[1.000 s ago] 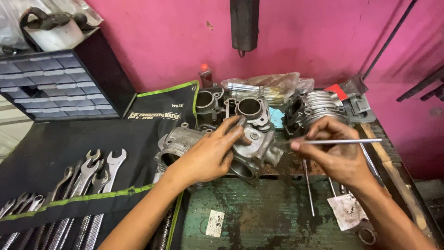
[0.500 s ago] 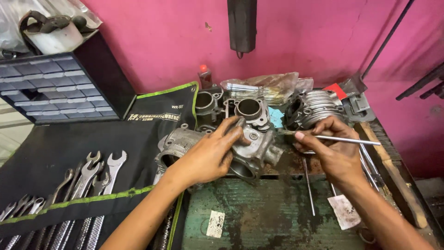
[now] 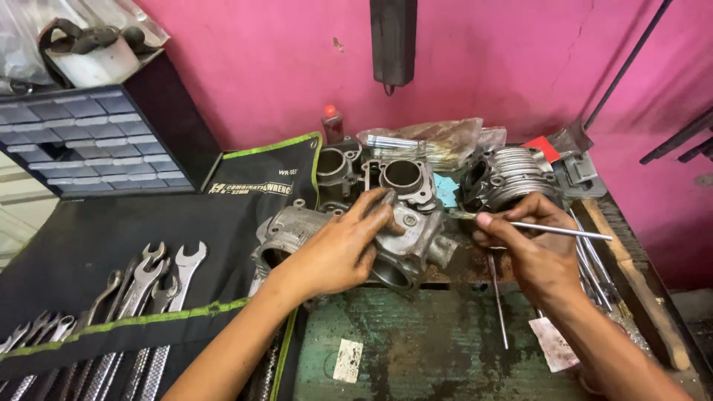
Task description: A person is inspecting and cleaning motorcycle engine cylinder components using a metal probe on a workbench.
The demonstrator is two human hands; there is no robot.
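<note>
Grey cast-metal engine cylinder block sits in the centre of the frame, on the worn green metal workbench. In this head view, the left hand lies over the block from the left side, fingers spread and pressed on its top, so the hand is gripping the part. The right hand is at the right of centre, just beside the block. Its fingers are pinched together around a thin silver metal rod, which lies almost level and points with one end to the block and with the other end to the right edge of the frame.

Behind the block, in the upper centre, stand two more dull grey cylinder parts with round bores, and to their right a finned silver cylinder. A small bottle with red cap stands against the pink wall.

At the left of the frame lies a black fabric tool roll with green edging, and in its lower left part a row of shiny steel combination wrenches is stored. In the upper left is a black cabinet with small grey plastic drawers. Another thin metal rod rests on the bench under the right hand, and a white paper scrap lies at the bottom centre.
</note>
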